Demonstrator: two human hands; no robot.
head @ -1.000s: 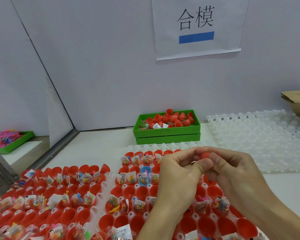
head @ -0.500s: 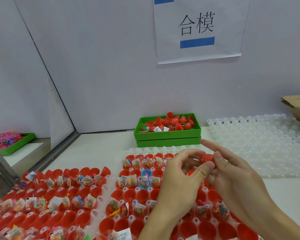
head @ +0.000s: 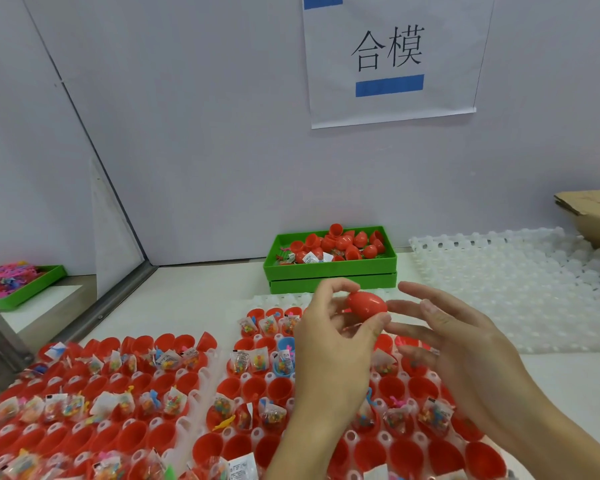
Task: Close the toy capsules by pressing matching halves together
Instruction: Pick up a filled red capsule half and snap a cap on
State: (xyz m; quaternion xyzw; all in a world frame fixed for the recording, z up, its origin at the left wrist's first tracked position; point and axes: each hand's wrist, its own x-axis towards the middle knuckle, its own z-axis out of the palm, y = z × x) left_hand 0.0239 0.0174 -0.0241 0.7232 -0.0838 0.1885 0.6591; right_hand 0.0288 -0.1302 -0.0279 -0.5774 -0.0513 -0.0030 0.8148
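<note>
Above white table [head: 201, 289], left hand [head: 329, 348] pinches closed red capsule [head: 367, 304]; right hand [head: 465, 344] spread, empty.

White worktop [head: 201, 292] carries: two white plastic cell trays [head: 208, 379] at the near edge, side by side, holding open red capsule halves [head: 281, 389], many with small bagged toys. Behind them, two stacked green plastic bins [head: 333, 275]. To the right, an empty-celled translucent white tray [head: 520, 289]. Far right, a brown cardboard box [head: 593, 216].
</note>
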